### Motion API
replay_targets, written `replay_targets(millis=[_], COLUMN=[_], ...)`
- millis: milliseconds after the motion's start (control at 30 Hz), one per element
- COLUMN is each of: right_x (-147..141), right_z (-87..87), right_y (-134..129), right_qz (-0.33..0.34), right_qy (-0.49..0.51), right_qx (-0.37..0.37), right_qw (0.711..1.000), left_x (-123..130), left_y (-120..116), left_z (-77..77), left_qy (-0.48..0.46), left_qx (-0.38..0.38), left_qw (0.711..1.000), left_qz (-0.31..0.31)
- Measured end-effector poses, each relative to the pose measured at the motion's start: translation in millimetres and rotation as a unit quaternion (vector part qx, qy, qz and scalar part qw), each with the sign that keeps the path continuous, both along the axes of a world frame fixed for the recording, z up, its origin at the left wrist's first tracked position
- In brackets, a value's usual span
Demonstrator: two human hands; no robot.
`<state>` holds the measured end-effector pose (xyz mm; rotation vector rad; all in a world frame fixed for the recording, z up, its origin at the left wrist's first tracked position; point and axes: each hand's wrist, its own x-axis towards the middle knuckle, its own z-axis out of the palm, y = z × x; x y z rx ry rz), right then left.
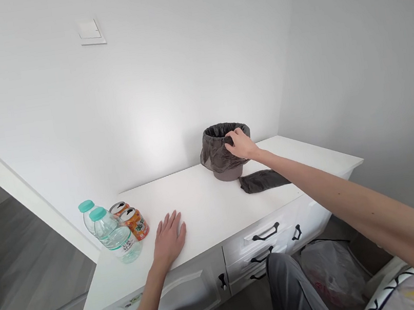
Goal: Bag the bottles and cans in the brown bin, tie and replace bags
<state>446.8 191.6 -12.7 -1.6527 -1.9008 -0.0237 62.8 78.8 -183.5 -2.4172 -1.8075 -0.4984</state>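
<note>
A small brown-grey trash bin point(229, 174) stands upright near the wall on the white cabinet top. It is lined with a dark garbage bag point(217, 154) folded over its rim. My right hand point(242, 143) grips the near right side of that rim, fingers over the edge and thumb outside. Lying in front of the bin is a folded dark bag point(259, 181), partly hidden by my right forearm. My left hand point(169, 237) rests flat, palm down, on the cabinet top point(196, 213), fingers spread and holding nothing, just right of an opened orange can point(140, 226).
At the left end, two clear bottles with green caps point(120, 240) stand beside two orange cans. Below are cabinet drawers with black handles point(265, 231). A translucent plastic bag point(335, 270) sits low at the right. A wall point(164, 78) rises behind.
</note>
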Motion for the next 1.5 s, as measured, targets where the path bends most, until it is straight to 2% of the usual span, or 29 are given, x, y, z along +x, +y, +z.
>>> replay_targets(millis=[100, 233, 400, 667, 900, 1000, 1100, 1200, 1267, 1300, 1400, 1500], right_x=[-2.8, -7.5, -15.4, -34.2, -34.2, -31.1, -27.1, -21.2, -16.7, -14.5, -9.8, -8.9], right_z=[-2.8, -9.6, -13.3, -6.8, -5.6, -10.5, -30.4, -66.4, -94.9, -109.1, -146.6, -170.9], right_y=[6.3, -0.6, -31.9, -96.0, -112.2, -116.8, -116.1, -107.3, -99.7, -96.2, -89.4, -87.4], right_qz=[0.004, 0.012, 0.086, 0.167, 0.239, 0.263, 0.213, 0.106, 0.068, 0.069, 0.109, 0.129], right_qy=[0.063, 0.119, 0.143, 0.123, 0.128, 0.169, 0.243, 0.319, 0.357, 0.370, 0.392, 0.400], right_qx=[0.004, 0.039, 0.085, 0.086, 0.110, 0.129, 0.186, 0.204, 0.147, 0.103, -0.034, -0.112], right_qw=[0.998, 0.992, 0.982, 0.975, 0.956, 0.941, 0.928, 0.919, 0.920, 0.921, 0.913, 0.900], left_x=[0.0, -0.2, -0.6, -0.9, -0.5, -0.3, -0.5, -0.4, 0.0, 0.3, 0.8, 0.7], left_y=[-0.5, -0.8, 1.0, 3.2, 4.1, 3.8, 3.2, 2.9, 2.8, 2.9, 2.8, 2.3], left_z=[1.1, 1.7, -0.8, -3.0, -1.6, -0.9, -0.7, -0.4, 0.1, 0.4, 1.3, 1.6], left_qy=[0.010, 0.016, 0.016, 0.024, 0.018, 0.016, 0.014, 0.017, 0.018, 0.017, 0.014, 0.015], left_qx=[-0.015, -0.022, -0.016, -0.010, -0.010, -0.015, -0.014, -0.015, -0.017, -0.016, -0.013, -0.016], left_qw=[1.000, 1.000, 1.000, 1.000, 1.000, 1.000, 1.000, 1.000, 1.000, 1.000, 1.000, 1.000], left_qz=[0.010, 0.008, 0.013, 0.011, 0.008, 0.011, 0.008, 0.009, 0.011, 0.012, 0.011, 0.009])
